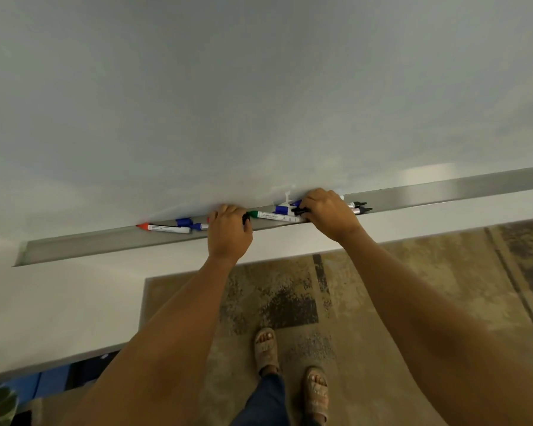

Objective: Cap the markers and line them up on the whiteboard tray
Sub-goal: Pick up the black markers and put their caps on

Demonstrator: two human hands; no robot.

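Along the whiteboard tray (443, 187), under the whiteboard (259, 87): both hands down among the markers. I read this as mid-sorting, capping not finished.

Left hand (228, 233) sits near the tray's middle, fingers (239, 210) curled together around something dark at the right edge of the fist; I can't tell if it's a cap or a marker end. Right hand (328, 213) lies over the cluster further right, fingers bent onto a dark piece and a blue one; whether they are clamped or only resting, I can't tell.

Marker positions:
- red marker (165, 228) at far left, lying in the tray, red end pointing left, seemingly uncapped tip, though small in view.
- blue marker (194, 225) just beside it, crossed rather than in line.
- green marker (273, 215) between the hands, lying along the tray.
- another blue marker (282, 209) behind the green one, partly under the right hand.
- two black markers (359, 208) poking out right of the right hand, side by side.

Judgement: the pile is still jumbled, nothing lined up end to end. Next move likely calls for lifting one marker free, matching cap colour to barrel, pressing until seated, then laying it parallel to the tray edge. Risk: knocking a loose marker off the front lip onto the floor (413, 302).
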